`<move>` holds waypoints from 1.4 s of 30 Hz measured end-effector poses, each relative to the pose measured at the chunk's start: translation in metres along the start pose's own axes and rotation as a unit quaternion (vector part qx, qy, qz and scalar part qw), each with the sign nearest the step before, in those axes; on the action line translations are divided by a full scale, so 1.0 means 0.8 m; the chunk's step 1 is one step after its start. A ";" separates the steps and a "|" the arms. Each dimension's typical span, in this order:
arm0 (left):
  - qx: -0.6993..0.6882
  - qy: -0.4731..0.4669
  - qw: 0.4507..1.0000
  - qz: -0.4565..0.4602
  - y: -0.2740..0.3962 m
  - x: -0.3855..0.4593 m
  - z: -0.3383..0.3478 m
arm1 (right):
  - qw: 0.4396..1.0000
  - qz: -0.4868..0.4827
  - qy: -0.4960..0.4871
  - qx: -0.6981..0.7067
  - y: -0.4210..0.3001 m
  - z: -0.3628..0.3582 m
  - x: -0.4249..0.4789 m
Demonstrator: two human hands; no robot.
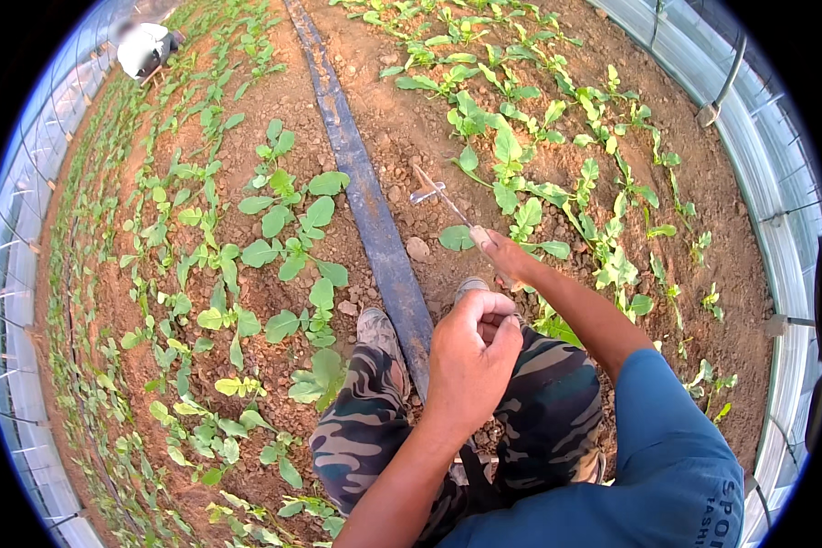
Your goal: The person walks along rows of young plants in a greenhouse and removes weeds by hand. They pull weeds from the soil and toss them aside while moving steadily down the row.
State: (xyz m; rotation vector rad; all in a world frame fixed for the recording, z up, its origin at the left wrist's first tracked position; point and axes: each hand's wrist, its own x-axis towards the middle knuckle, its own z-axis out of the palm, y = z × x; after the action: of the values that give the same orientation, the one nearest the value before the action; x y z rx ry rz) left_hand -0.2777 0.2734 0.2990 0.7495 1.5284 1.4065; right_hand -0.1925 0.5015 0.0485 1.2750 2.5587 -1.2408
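Note:
My right hand (505, 259) grips the handle of a small hand hoe (451, 205). The metal blade (426, 192) hangs above bare soil between the drip tape and the leafy seedlings on the right. My left hand (472, 353) is curled into a loose fist over my knees, the thumb against the fingers; nothing shows in it. A broad-leaved seedling (456, 237) grows just left of the right hand. Larger green seedlings (293, 250) stand left of the tape.
A flat black irrigation tape (383, 226) runs lengthwise between my shoes (378, 327). A pale stone (418, 248) lies beside it. Seedling rows fill both sides. Plastic greenhouse walls (760, 178) curve along the edges. Another person (140, 51) crouches at the far left.

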 end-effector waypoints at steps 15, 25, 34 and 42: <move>0.041 0.133 0.990 -0.017 -0.016 -0.020 -0.064 | 0.990 0.117 -0.075 0.036 0.050 0.090 -0.334; 0.091 0.010 0.994 -0.057 0.003 -0.021 -0.076 | 0.983 0.172 -0.054 0.042 0.107 0.103 -0.477; 0.088 0.002 0.995 -0.043 0.005 -0.018 -0.056 | 0.986 0.170 0.005 0.002 0.094 0.083 -0.385; 0.194 0.003 0.981 0.015 0.028 -0.018 -0.052 | 0.954 0.085 0.071 0.279 -0.009 0.052 -0.086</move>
State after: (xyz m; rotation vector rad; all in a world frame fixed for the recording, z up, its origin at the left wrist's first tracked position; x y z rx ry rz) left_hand -0.3127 0.2465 0.3214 1.0055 1.8295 1.1414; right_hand -0.1645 0.4253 0.0486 1.6827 2.1862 -1.9798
